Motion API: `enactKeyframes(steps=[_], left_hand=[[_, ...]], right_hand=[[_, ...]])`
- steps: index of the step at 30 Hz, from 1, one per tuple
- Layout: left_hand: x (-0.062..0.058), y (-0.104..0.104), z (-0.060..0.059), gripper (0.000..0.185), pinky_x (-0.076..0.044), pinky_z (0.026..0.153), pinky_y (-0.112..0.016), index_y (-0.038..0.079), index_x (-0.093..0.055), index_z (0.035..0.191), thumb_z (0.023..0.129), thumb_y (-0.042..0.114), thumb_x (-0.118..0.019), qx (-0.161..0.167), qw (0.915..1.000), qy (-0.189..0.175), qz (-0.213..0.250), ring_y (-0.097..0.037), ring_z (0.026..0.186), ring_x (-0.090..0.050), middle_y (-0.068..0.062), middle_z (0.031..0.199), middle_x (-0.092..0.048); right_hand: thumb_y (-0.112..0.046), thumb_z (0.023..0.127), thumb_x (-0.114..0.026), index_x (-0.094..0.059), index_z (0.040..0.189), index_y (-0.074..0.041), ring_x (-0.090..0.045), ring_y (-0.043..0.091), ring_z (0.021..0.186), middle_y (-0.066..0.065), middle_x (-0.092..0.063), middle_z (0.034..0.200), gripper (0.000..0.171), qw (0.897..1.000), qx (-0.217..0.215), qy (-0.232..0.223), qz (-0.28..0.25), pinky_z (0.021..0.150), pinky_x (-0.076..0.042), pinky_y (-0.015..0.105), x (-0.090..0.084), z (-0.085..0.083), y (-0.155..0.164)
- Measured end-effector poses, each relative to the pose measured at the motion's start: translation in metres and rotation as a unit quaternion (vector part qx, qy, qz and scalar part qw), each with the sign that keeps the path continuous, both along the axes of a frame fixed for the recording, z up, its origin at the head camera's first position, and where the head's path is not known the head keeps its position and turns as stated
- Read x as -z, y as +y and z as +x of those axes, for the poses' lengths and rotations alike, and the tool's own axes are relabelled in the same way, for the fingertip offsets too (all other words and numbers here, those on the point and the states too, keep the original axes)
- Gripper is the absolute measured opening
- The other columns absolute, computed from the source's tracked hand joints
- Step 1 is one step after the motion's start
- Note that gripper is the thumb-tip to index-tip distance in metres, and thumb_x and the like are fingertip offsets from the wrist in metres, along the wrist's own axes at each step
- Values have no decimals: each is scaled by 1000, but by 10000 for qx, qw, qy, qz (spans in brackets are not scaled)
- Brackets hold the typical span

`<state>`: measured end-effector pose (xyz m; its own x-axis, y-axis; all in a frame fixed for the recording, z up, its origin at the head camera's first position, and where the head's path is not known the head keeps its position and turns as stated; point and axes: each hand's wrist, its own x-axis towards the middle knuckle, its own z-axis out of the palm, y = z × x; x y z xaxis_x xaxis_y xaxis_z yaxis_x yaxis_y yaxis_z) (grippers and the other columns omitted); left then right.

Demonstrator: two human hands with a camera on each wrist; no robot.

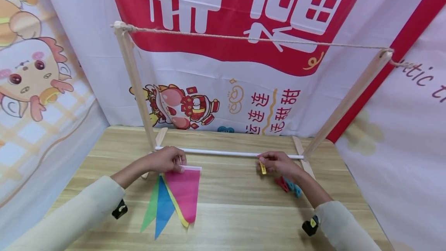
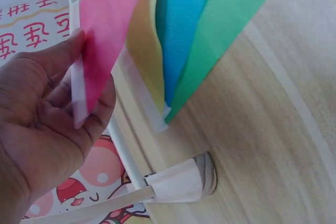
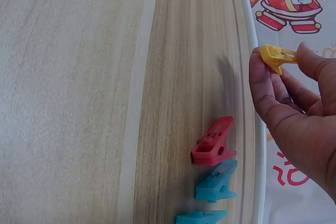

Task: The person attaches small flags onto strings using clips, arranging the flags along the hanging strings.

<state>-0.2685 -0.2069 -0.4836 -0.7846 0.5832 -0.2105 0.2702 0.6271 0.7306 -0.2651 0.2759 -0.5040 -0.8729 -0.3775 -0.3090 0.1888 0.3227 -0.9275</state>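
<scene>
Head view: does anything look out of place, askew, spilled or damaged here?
The backdrop looks odd: its cartoon figure lies on its side, as if hung sideways. Nothing appears spilled or damaged; the pink pennant and yellow peg look whole.

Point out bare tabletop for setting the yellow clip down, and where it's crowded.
The wooden tabletop is bare between the pink pennant and the red clip, in front of the white rod; a narrower strip runs behind the rod. Crowded spots: the other pennants by the left hand, and the red and blue clips by the right hand.
</scene>
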Motion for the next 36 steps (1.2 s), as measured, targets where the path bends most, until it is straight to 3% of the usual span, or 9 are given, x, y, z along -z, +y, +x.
enactKeyframes(steps=[8,13,23,31,36], left_hand=[[-10,3,1,9,-61,73,-27,6,-79,112,104,6,-80,-101,9989,-109,438,-18,89,-66,-7,99,-77],[-15,4,2,14,-61,76,-27,6,-80,113,100,5,-83,-293,9976,-164,609,-19,92,-67,-7,101,-78],[-19,4,1,21,-62,77,-25,3,-80,110,91,4,-90,-716,9927,-132,960,-17,91,-71,-8,97,-80],[-22,2,0,15,-60,76,-26,5,-86,103,94,15,-92,-907,9889,-92,1173,-16,87,-70,-5,95,-83],[-23,-1,-3,20,-63,80,-29,9,-90,111,96,22,-93,-1167,9829,-270,1395,-17,91,-77,-7,104,-88]], right_hand=[[-25,118,-62,-64,148,10,-80,19,111,22,-82,125,46,9999,79,134,6,91,-66,27,-2,1,-2],[-25,117,-65,-68,145,6,-75,12,102,22,-82,125,42,9998,128,152,81,87,-62,28,-3,2,-1],[-25,117,-66,-66,147,7,-73,8,101,20,-80,131,44,9996,37,260,65,85,-61,27,-8,1,0],[-25,117,-66,-63,151,7,-79,27,125,26,-76,139,47,9993,-66,374,34,97,-65,28,-13,0,1],[-25,117,-65,-60,153,10,-78,32,126,31,-73,142,51,9984,-179,528,137,100,-65,32,-17,-4,0]])
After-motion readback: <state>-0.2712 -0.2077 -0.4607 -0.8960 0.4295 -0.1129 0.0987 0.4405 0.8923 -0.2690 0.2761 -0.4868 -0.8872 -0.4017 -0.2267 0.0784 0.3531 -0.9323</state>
